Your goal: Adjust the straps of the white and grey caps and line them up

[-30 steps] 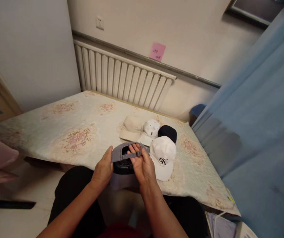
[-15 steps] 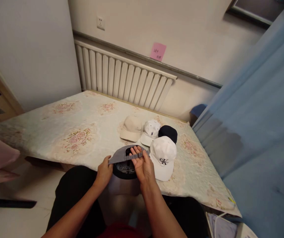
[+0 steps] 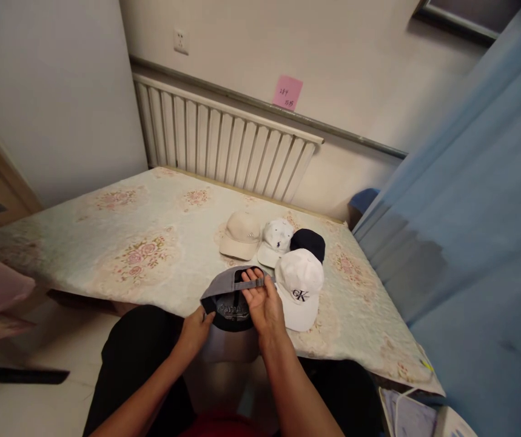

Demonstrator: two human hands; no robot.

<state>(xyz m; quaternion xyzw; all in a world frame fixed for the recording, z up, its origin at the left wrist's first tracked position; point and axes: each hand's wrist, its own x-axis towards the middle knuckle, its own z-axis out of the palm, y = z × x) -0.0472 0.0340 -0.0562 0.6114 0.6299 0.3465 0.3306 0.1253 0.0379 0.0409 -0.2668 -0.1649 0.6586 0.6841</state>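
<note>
Between my two hands is a grey baseball cap point(image 3: 221, 283), its dark inside turned up toward me and its brim pointing down at my lap. My left hand point(image 3: 195, 331) grips the cap's left edge with the thumb over the rim. My right hand point(image 3: 264, 303) holds the right side, fingers reaching through the back opening under the strap. Just beyond on the bed lie a beige cap point(image 3: 242, 233), a small white cap point(image 3: 278, 237) and a black cap point(image 3: 309, 243). A larger white cap point(image 3: 299, 279) with black letters sits right beside my right hand.
The caps lie on a bed with a floral cover point(image 3: 151, 206). Behind it stands a white radiator point(image 3: 224, 136) against the wall. A blue curtain point(image 3: 478, 212) hangs along the right side. Papers point(image 3: 408, 416) lie low at the right, below the bed edge.
My left hand has moved down and slightly right along the cap's edge. The cap has tilted, showing more of its inside and brim. The caps on the bed stay put.
</note>
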